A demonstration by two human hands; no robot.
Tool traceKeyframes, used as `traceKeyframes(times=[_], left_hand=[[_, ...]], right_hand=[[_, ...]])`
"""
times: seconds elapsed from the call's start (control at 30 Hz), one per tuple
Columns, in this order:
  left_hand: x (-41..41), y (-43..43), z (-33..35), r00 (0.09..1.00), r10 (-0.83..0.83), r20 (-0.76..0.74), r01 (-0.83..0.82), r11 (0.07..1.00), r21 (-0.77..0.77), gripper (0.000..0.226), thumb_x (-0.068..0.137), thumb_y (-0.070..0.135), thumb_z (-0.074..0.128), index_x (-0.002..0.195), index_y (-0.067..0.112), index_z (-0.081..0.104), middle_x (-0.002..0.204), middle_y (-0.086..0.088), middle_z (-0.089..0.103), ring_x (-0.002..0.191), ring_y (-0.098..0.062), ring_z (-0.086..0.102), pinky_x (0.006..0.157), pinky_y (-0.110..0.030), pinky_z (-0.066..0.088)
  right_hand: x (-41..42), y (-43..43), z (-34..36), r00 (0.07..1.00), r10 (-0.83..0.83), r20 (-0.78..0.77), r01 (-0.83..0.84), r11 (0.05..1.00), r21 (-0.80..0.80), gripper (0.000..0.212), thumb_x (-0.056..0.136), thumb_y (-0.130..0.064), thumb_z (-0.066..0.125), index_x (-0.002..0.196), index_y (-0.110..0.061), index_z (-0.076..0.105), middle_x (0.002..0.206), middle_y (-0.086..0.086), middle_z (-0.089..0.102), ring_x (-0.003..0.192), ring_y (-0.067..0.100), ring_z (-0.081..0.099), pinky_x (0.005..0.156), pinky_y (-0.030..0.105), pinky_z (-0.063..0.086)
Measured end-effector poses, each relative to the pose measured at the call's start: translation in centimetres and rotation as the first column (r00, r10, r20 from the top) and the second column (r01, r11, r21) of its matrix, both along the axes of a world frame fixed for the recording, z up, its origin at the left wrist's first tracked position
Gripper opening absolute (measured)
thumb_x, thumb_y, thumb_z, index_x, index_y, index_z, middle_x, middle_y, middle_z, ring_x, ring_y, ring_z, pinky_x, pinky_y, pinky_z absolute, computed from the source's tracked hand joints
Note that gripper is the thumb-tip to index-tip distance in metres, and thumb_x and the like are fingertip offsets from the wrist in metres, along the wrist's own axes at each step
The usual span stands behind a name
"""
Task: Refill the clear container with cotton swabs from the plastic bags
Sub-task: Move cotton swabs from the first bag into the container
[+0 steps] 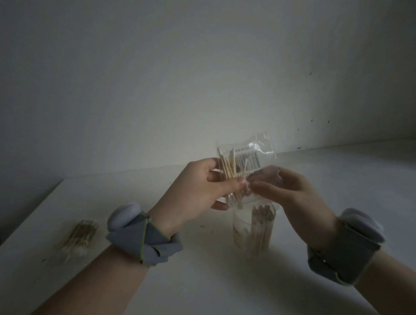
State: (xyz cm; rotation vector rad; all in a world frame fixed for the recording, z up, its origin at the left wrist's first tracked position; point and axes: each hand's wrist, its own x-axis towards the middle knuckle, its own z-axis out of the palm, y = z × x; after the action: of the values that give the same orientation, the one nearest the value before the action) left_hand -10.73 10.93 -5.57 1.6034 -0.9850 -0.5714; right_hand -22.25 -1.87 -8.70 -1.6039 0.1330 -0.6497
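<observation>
Clear container (254,227) on counter (197,286), part filled; plastic bag (247,161) of swabs (228,167) just above it, left grip (191,189) clamped round it, right grip (292,202) pinching its edge; second bundle (80,237) untouched at left

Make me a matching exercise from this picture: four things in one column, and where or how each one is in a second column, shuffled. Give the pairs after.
Column one
1. plastic bag
2. clear container
3. bundle of swabs
4. left hand

Column two
A. lying on the table, far left
B. gripping the bag's left side
C. held up above the container
D. standing on the table with upright swabs inside

Pairs: 1-C, 2-D, 3-A, 4-B
</observation>
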Motion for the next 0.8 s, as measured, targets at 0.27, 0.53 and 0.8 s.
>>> traceKeyframes(times=[0.27, 0.53, 0.8], left_hand=[[0.4, 0.6, 0.9, 0.989, -0.062, -0.137, 0.071, 0.995, 0.063, 0.022, 0.084, 0.018, 0.063, 0.105, 0.010, 0.065, 0.101, -0.005, 0.074, 0.087, -0.010, 0.070, 0.063, -0.022, 0.057], [0.1, 1.0, 1.3, 0.999, -0.010, -0.036, 0.015, 0.991, 0.133, 0.011, 0.082, 0.012, 0.067, 0.093, 0.008, 0.066, 0.078, -0.001, 0.073, 0.071, -0.006, 0.071, 0.059, -0.019, 0.054], [-0.2, 1.3, 1.8, 0.999, 0.037, 0.027, -0.040, 0.987, 0.154, 0.012, 0.080, 0.011, 0.071, 0.087, 0.004, 0.065, 0.077, -0.005, 0.075, 0.068, -0.008, 0.071, 0.059, -0.020, 0.055]], right_hand=[[0.0, -0.5, 0.2, 0.991, -0.123, 0.053, 0.116, 0.987, 0.112, 0.015, 0.078, 0.003, 0.061, 0.069, -0.009, 0.061, 0.064, 0.000, 0.069, 0.068, 0.010, 0.067, 0.069, 0.019, 0.051], [-0.2, -0.9, 0.4, 0.997, -0.080, 0.007, 0.079, 0.994, 0.072, 0.007, 0.069, -0.012, 0.066, 0.075, -0.008, 0.064, 0.070, -0.001, 0.070, 0.073, 0.011, 0.066, 0.074, 0.026, 0.050], [-0.3, -1.2, 0.5, 0.980, -0.081, -0.184, 0.072, 0.996, -0.054, 0.031, 0.070, -0.023, 0.056, 0.092, -0.002, 0.064, 0.091, 0.002, 0.071, 0.096, 0.029, 0.061, 0.099, 0.058, 0.037]])
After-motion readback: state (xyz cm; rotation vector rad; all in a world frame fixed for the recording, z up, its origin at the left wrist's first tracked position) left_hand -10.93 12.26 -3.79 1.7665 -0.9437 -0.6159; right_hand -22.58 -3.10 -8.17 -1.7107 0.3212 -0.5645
